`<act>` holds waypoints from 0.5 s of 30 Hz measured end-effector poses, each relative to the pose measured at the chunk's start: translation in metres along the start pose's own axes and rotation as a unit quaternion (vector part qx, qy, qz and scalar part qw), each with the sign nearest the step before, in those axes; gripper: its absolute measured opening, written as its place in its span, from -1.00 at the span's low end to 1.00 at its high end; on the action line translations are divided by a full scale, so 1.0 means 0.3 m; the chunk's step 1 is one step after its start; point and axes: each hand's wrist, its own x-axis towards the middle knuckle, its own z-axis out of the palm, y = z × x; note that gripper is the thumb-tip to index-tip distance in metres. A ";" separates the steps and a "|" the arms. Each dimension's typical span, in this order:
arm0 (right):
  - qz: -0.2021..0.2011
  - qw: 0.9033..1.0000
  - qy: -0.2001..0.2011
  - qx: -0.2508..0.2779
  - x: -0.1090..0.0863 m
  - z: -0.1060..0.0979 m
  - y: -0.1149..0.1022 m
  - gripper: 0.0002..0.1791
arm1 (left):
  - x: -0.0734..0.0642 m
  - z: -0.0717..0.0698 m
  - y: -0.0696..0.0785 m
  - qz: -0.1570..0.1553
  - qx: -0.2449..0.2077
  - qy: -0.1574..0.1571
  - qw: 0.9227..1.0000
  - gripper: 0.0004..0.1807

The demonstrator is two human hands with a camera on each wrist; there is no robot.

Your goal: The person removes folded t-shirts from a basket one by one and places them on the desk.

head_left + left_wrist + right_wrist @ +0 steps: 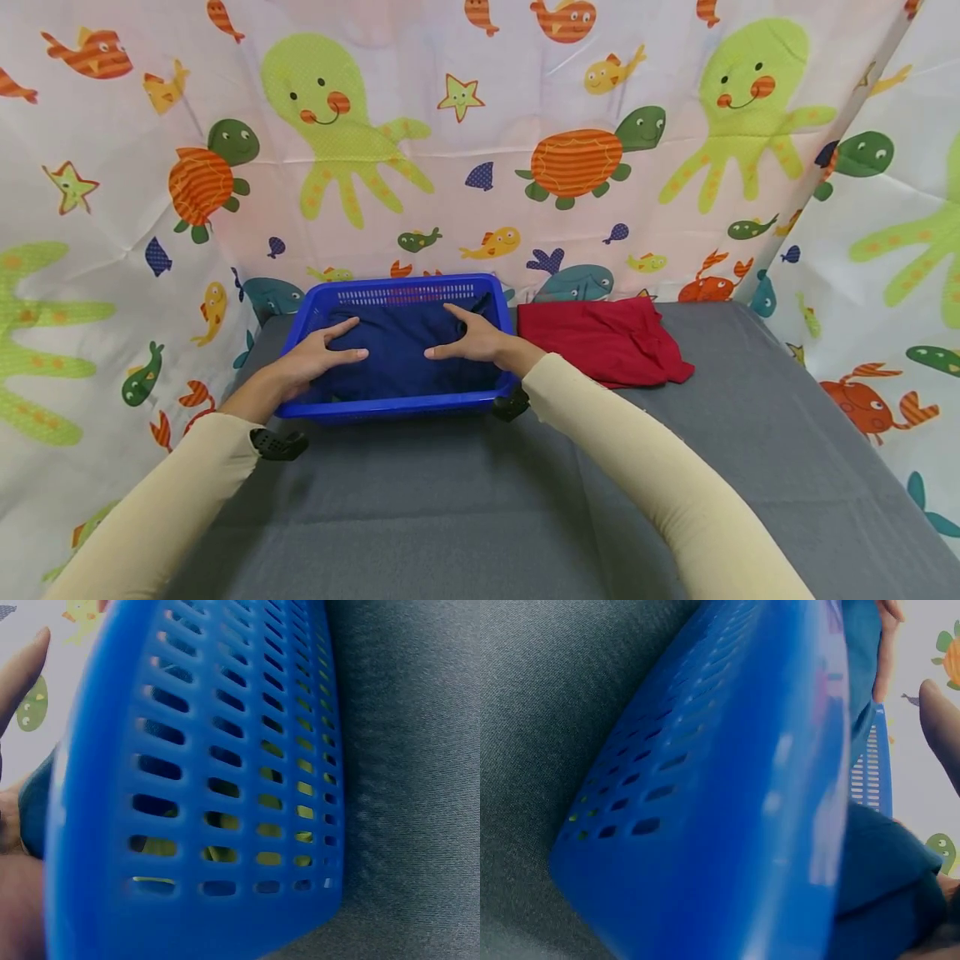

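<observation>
A blue plastic basket [397, 407] with slotted walls stands on the grey cloth surface against the back curtain. Folded dark blue fabric [397, 354] fills most of its inside. My left hand [309, 360] reaches over the basket's left end, thumb and fingers spread apart. Over the right end, my right hand [480, 340] is held the same way, its thumb pointing at the left one. Nothing is gripped between the fingers of either hand. Both wrist views are largely taken up by the basket's near wall [247, 915] [705, 900].
Right of the basket lies a folded red cloth [600, 342], one corner sticking out. A white curtain [480, 208] with sea-animal prints closes off the back and sides. Through the wall slots, something yellow-green [270, 859] shows low inside the basket.
</observation>
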 end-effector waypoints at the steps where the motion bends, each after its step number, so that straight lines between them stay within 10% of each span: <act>1: -0.003 1.000 0.004 0.001 0.001 -0.002 0.001 0.10 | -0.001 -0.002 0.000 0.004 0.004 0.003 1.000 -0.01; 9: -0.004 0.999 0.038 0.013 -0.005 -0.010 0.005 -0.07 | -0.008 -0.016 0.009 0.016 -0.007 0.016 1.000 -0.01; 15: 0.014 1.000 -0.008 -0.007 -0.008 0.001 0.013 0.04 | -0.008 -0.006 0.011 0.008 0.000 0.001 1.000 -0.01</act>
